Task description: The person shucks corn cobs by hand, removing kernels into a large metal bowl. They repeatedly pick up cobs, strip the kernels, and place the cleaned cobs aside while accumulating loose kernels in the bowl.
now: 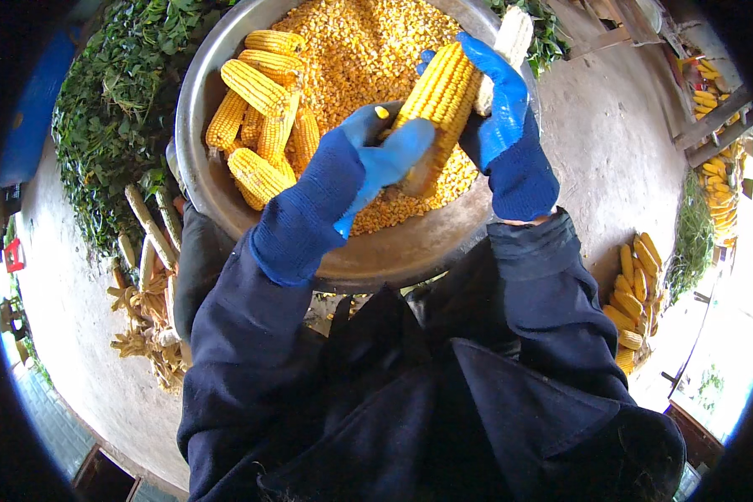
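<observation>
Both hands wear blue coated work gloves with knit cuffs. My left hand point(370, 154) grips the lower end of a yellow ear of maize point(436, 91), its thumb across the front; a loose kernel sits on the glove. My right hand point(505, 100) holds a pale, bare corn cob point(514, 37) alongside the ear's right side, fingers over the ear's upper end. Beneath them stands a wide metal basin point(194, 157), with a thick bed of loose kernels point(364, 56). Several whole ears point(254, 88) are heaped at its left side.
Green leafy vines point(119, 106) are piled left of the basin. Bare cobs point(150, 229) and dry husks point(154, 345) lie by my left leg. More maize ears point(630, 301) are stacked on the right, near a wooden frame point(715, 122).
</observation>
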The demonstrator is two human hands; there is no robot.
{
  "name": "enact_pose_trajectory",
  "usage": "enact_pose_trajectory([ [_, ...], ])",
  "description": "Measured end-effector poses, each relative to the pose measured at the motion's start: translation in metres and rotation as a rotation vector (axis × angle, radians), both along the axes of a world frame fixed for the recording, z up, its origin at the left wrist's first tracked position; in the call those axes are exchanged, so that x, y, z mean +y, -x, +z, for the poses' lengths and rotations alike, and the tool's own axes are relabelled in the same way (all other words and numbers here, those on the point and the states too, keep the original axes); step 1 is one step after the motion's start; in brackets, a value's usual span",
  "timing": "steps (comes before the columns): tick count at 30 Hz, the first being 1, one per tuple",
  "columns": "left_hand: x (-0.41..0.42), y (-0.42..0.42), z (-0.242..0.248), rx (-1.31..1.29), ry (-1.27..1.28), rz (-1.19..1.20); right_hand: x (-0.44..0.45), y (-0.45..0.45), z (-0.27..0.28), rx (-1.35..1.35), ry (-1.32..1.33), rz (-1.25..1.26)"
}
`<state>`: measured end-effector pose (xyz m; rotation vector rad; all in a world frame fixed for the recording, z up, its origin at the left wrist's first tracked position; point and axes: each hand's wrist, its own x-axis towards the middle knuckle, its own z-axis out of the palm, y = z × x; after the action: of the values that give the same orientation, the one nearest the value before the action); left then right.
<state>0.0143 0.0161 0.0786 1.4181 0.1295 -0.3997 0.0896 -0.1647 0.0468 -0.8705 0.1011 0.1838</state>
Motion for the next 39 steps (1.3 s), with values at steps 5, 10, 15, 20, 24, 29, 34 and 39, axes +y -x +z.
enact_pose_trajectory([
  [5, -0.021, -0.007, -0.052, -0.055, -0.119, 0.088, 0.018, 0.005, -0.001, -0.22, 0.403, -0.119],
  [10, -0.007, -0.009, -0.009, -0.036, -0.228, -0.12, -0.005, -0.005, -0.018, -0.163, 0.219, 0.017],
  [15, -0.012, -0.006, -0.01, -0.1, -0.207, -0.035, -0.005, -0.004, -0.014, -0.101, 0.184, -0.008],
  [20, -0.021, -0.002, -0.05, -0.195, -0.302, 0.006, -0.002, -0.002, -0.023, -0.094, 0.223, -0.008],
  [24, 0.001, -0.007, -0.02, -0.23, -0.327, -0.105, -0.004, -0.002, -0.008, -0.003, 0.053, 0.038],
  [29, -0.003, -0.003, 0.0, 0.085, 0.193, -0.005, -0.006, -0.006, -0.03, -0.081, 0.062, 0.05],
  [34, -0.011, 0.001, -0.014, 0.029, 0.162, -0.027, 0.015, 0.01, 0.006, -0.025, 0.063, 0.064],
  [39, -0.002, 0.001, -0.004, 0.007, -0.015, -0.136, 0.013, 0.009, 0.022, 0.052, -0.1, 0.11],
])
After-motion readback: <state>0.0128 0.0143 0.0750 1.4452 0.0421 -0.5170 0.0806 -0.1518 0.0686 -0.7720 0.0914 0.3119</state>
